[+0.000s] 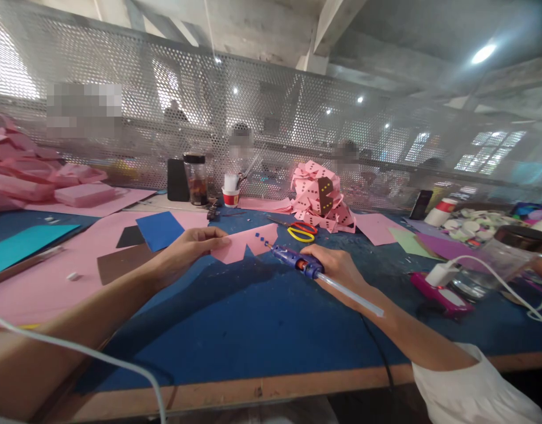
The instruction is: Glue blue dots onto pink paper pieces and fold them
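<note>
Between the fingers and thumb of my left hand (200, 242) is the left end of a pink paper cutout (231, 248), held above the blue tabletop. The cutout has a V-shaped notch in its lower edge and a few small blue squares near its right end. My right hand (337, 265) grips a blue glue gun (293, 259), a clear glue stick poking out of its back. The gun's nozzle is at the cutout's right part, by the blue squares; whether it touches cannot be made out. Behind the gun lie scissors (303, 231) with red and yellow handles.
A heap of dotted pink pieces (315, 197) stands at the back, near a paper cup (231, 197) and a dark-lidded jar (195, 179). Coloured sheets (160, 229) lie left. At right are a magenta power strip (443, 297) and a white cable (487, 268). A perforated metal screen (262, 106) runs behind.
</note>
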{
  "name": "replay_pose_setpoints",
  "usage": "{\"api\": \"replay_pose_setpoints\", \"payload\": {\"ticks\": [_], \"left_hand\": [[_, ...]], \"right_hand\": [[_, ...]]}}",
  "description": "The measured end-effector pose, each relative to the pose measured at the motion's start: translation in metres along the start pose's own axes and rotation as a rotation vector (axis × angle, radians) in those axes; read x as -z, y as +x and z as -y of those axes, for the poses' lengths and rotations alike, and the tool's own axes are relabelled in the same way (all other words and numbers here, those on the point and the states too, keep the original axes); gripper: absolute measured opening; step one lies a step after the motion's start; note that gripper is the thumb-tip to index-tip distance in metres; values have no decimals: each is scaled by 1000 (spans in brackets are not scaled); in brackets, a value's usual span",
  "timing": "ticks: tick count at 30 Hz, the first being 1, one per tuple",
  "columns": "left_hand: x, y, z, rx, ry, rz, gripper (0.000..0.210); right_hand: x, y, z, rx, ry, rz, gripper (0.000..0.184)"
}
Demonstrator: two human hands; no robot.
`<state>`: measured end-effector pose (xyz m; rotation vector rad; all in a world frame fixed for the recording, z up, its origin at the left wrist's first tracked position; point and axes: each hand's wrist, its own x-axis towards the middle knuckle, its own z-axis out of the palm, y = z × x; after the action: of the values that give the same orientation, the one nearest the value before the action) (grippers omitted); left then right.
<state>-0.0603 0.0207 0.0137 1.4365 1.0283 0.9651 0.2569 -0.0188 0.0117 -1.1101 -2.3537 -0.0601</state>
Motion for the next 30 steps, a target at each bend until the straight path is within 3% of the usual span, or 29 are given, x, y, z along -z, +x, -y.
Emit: {"api": "replay_pose_setpoints", "payload": {"ticks": [7, 19, 30], "left_hand": [[-1, -2, -2, 56, -33, -8, 21], [-1, -1, 0, 45, -20, -20, 24], [0, -1, 0, 14, -28, 15, 21]], "right_hand": [[-1, 0, -1, 4, 4, 3, 16], [-2, -2, -4, 16, 2, -22, 23], [-1, -1, -1, -12, 2, 4, 18]]}}
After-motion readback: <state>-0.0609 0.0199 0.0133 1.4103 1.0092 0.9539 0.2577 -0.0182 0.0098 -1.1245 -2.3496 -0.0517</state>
